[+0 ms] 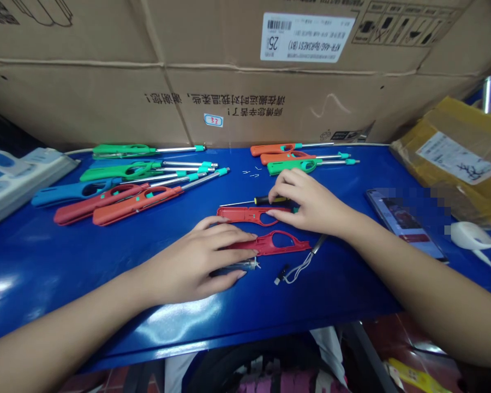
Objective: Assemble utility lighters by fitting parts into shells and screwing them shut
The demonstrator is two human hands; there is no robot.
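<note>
My left hand (207,254) lies with fingers spread over a dark red half of a lighter casing (280,243). Under its fingertips and thumb shows a clear fuel tank (245,264). My right hand (305,199) is bent over a second red casing half (245,214), thumb at its trigger loop and fingers apart. Its index fingertip is by the black-and-yellow handle of a screwdriver (262,201); I cannot tell whether it touches. A metal lighter tube (319,243) with white wires (300,270) and a small black part (281,274) lies right of the lower half.
Several long lighters, among them a blue one (76,192), lie left; orange and green ones, such as a green one (292,166), lie at the back. Small metal pins (252,172) are scattered between. A power strip (20,174), phone (405,221), white device (472,236) and cartons (229,82) border the table.
</note>
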